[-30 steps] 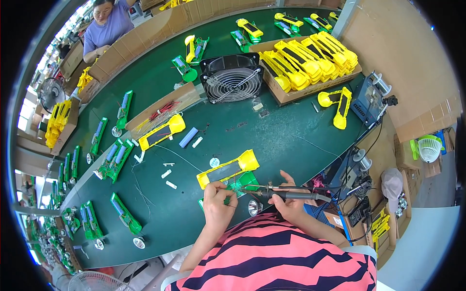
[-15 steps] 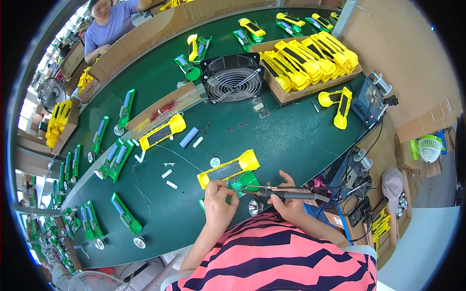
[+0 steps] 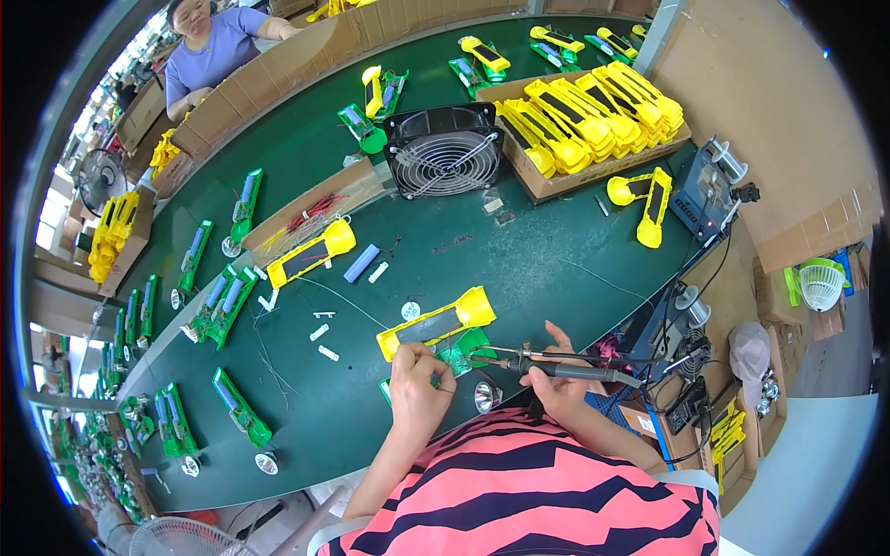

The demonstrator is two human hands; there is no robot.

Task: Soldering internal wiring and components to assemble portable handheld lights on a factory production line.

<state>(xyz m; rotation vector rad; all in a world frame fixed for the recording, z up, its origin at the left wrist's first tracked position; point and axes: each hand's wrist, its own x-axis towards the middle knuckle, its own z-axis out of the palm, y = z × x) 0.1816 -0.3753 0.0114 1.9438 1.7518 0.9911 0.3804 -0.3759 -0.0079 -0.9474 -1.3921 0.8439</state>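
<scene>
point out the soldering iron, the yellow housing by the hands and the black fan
black-handled soldering iron (image 3: 575, 372), head view, on its handle
long yellow plastic housing (image 3: 436, 324), head view, on its middle
square black metal-grilled fan (image 3: 443, 150), head view, on the grille centre

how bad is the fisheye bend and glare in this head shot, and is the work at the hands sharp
Head view: strong fisheye, the green table edge bows and black corners frame the circle; bright daylight washes out the far left rim; light is even with soft shadows; the left hand, the right hand gripping the black-handled soldering iron, and the yellow plastic housing look sharp.
</scene>
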